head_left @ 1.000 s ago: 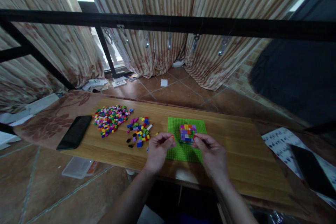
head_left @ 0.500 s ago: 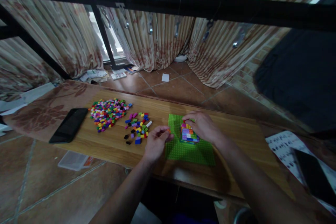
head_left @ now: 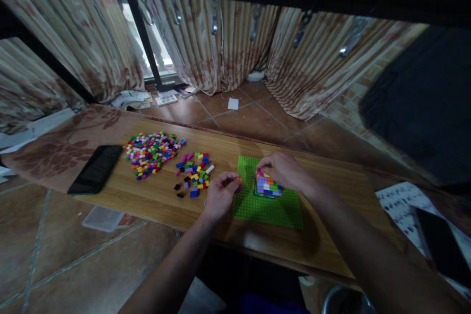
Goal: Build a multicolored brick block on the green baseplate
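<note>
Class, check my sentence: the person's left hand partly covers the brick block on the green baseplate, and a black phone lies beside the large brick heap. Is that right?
No, wrong side: the head view shows that the right hand partly covers the brick block on the green baseplate. The black phone does lie beside the large brick heap.

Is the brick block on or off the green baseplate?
On. The brick block sits on the green baseplate, visible along the block's left and near sides.

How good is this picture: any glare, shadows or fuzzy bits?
Head view: bright, washed-out window, dim elsewhere; head view: dark shadow on the wooden board beside the green baseplate; head view: the orange brick in the left hand looks soft-edged.
</note>
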A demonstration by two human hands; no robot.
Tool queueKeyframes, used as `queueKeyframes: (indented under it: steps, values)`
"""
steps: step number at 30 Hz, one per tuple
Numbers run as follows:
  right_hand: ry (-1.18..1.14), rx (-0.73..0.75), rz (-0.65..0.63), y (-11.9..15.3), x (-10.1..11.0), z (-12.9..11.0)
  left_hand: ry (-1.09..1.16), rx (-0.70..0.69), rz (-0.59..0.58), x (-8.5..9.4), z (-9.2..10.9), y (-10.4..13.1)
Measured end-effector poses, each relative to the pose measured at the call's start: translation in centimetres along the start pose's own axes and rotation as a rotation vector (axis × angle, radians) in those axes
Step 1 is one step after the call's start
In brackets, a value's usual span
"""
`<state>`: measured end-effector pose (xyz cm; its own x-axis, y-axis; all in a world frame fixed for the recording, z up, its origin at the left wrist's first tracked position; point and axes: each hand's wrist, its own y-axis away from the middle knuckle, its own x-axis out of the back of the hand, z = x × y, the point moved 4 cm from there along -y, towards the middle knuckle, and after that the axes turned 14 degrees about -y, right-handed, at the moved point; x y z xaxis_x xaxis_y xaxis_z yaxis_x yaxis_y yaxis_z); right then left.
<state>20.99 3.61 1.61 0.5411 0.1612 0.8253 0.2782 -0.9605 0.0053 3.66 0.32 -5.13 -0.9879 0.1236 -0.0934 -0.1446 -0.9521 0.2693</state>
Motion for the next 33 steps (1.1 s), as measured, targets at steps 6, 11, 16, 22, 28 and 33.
queueKeyframes:
  steps: [6,11,16,22,28,33]
  values:
    - [-0.103,-0.103,-0.083,-0.9,0.2,0.7,-0.014,-0.003,-0.006,-0.2,0.0,-0.3]
    - [-0.134,-0.193,-0.147,-1.6,0.5,0.7,-0.013,-0.035,-0.007,-0.7,0.4,-0.6]
    - [-0.110,-0.225,-0.186,-1.9,0.7,0.5,-0.014,-0.102,-0.024,-1.5,0.7,-1.0]
    - [-0.458,-0.251,0.008,-0.4,0.7,2.7,-0.168,-0.290,-0.056,-2.4,0.6,-2.4]
    - [-0.599,-0.234,0.334,2.5,0.8,4.7,-0.256,-0.445,-0.061,-2.9,0.7,-3.5]
    - [-0.681,-0.226,0.355,3.1,0.2,4.4,-0.286,-0.463,-0.110,-3.5,0.7,-3.8]
